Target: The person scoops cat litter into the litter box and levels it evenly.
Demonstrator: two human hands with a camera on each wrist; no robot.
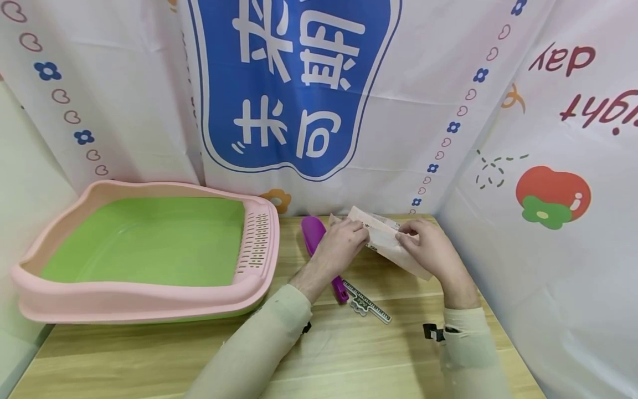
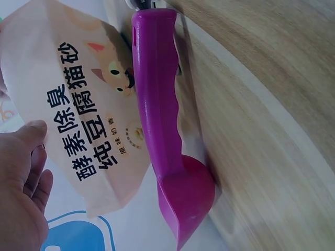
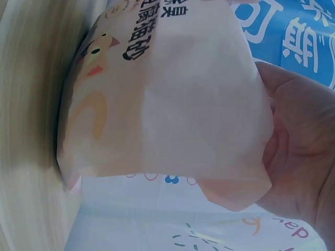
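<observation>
Through my head feed I have the left hand (image 1: 344,239) and the right hand (image 1: 427,244) over the far right part of the desk (image 1: 349,360), a little apart, each pinching the upper edge of a pale paper bag (image 1: 399,255). The bag stretches between them, tilted, near the foot of the backdrop (image 1: 408,66). From the left wrist I read its printed face: dark characters and an orange cat's head, with my left thumb against the paper's edge and the fingers curled. The right wrist view gives me the other end, with that hand closed on the bag's edge. I cannot tell whether the bag's lower side rests on the desk.

Just beside the bag, partly under my left forearm in the head view, lies a purple scoop (image 1: 313,235), its bowl toward the backdrop and its handle toward me. A narrow strip with ruler-like marks (image 1: 366,302) lies at the handle's end; whether they touch, I can't make out. On the desk's left side sits a litter tray (image 1: 144,299), pink-rimmed and green inside, with a slotted panel along its right side.
</observation>
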